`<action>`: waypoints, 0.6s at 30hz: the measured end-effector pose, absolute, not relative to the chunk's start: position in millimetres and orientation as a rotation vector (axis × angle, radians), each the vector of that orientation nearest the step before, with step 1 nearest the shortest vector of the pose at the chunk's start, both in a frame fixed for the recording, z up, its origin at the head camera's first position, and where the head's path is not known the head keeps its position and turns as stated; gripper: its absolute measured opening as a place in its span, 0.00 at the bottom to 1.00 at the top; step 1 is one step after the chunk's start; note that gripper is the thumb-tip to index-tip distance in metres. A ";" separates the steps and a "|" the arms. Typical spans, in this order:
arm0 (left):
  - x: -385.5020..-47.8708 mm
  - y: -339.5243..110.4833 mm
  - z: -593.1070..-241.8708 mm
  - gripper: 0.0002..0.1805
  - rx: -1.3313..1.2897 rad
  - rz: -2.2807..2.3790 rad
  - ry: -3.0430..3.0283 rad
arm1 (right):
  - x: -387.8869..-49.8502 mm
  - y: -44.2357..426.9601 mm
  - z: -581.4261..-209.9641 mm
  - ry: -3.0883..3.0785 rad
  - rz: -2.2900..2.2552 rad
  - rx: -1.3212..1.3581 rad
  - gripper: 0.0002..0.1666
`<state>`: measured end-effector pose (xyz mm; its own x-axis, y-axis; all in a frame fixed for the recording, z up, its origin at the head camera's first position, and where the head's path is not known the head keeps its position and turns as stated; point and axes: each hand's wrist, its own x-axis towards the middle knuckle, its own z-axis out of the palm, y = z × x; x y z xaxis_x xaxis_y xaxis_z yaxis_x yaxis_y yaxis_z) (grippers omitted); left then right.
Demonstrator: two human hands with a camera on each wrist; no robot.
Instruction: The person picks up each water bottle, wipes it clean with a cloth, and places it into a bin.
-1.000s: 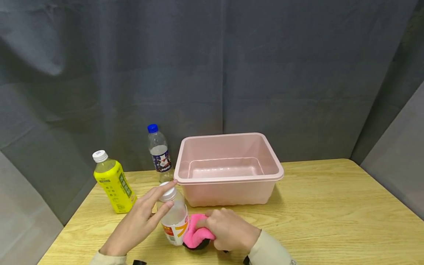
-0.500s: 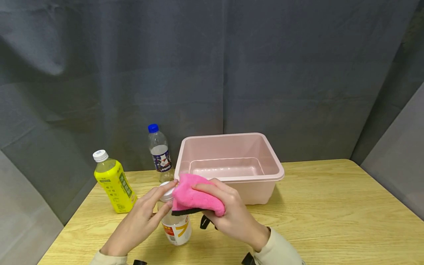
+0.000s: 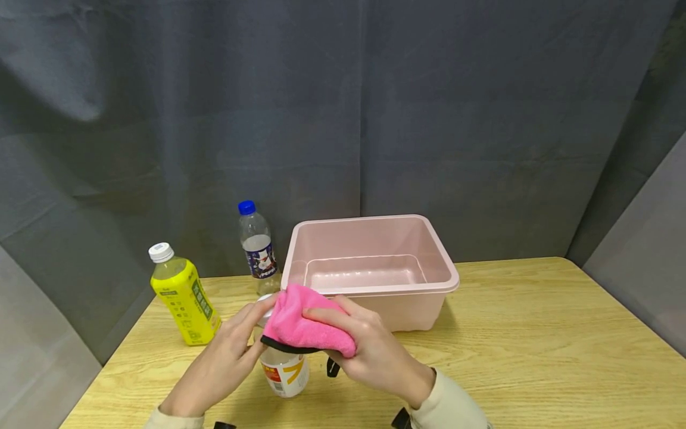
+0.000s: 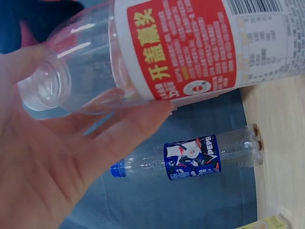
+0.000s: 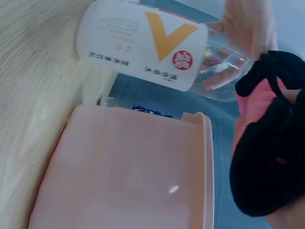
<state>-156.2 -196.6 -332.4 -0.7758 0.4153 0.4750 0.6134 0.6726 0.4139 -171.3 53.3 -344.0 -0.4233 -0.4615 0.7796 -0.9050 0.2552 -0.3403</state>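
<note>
A clear plastic bottle (image 3: 289, 376) with a white, red and orange label stands upright at the front of the table. My left hand (image 3: 222, 354) holds it around the neck, thumb and fingers on either side of the white cap (image 4: 45, 83). My right hand (image 3: 370, 342) grips a bunched pink cloth (image 3: 305, 325) with a black edge. The cloth lies against the bottle's shoulder and cap, hiding part of both in the head view. Its black underside (image 5: 267, 157) shows in the right wrist view.
A pink plastic tub (image 3: 370, 307) stands just behind the hands. To its left is a clear Pepsi bottle (image 3: 261, 256) with a blue cap. A yellow-labelled drink bottle (image 3: 187, 304) stands farther left. A grey curtain (image 3: 343, 119) hangs behind the table.
My right hand has raised the pink cloth from beside the bottle's base to its top, then shifted slightly left with it. My left hand has stayed at the bottle's neck.
</note>
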 end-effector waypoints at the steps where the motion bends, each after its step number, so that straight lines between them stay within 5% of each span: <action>1: -155.3 -196.4 -331.7 0.30 -0.807 -0.829 -2.567 | -171.5 53.3 -345.0 -2.007 1.044 1.245 0.33; 18: -150.9 -196.2 -326.2 0.28 -0.699 -0.891 -2.693 | -166.3 57.6 -353.6 -2.467 0.550 1.309 0.29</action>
